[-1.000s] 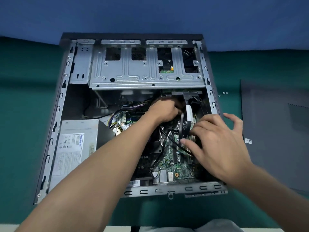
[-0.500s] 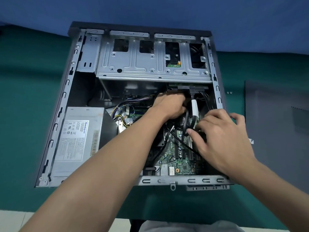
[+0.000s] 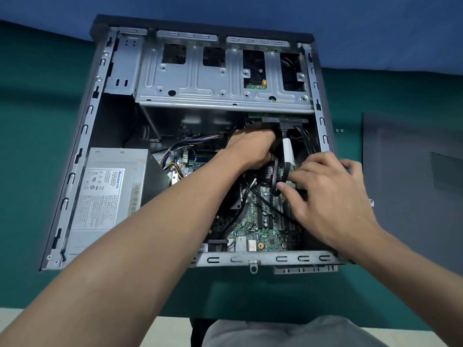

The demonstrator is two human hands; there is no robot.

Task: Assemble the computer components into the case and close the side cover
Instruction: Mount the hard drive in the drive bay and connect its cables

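Observation:
The open computer case (image 3: 265, 259) lies on its side on the green table. Its motherboard (image 3: 265, 236) shows at the lower right, under the steel drive cage (image 3: 200, 78). My left hand (image 3: 253, 149) reaches in just below the cage, fingers curled downward and mostly hidden, gripping a black cable (image 3: 274, 176) that loops out from it. A white connector sleeve (image 3: 288, 151) hangs beside it. My right hand (image 3: 330, 196) sits over the board's right side, thumb and fingers pinching the edge of a green card (image 3: 294, 183). The dark side cover (image 3: 413, 184) lies flat, right of the case.
A grey power supply (image 3: 105, 196) fills the case's lower left, with coloured wire bundles (image 3: 175, 156) running to the board. Two small screws (image 3: 339, 130) lie on the table between case and cover. My lap shows at the bottom edge.
My right hand has moved slightly further into the case, its fingers closing on the green card. My left hand stays under the drive cage. The view has shifted a little.

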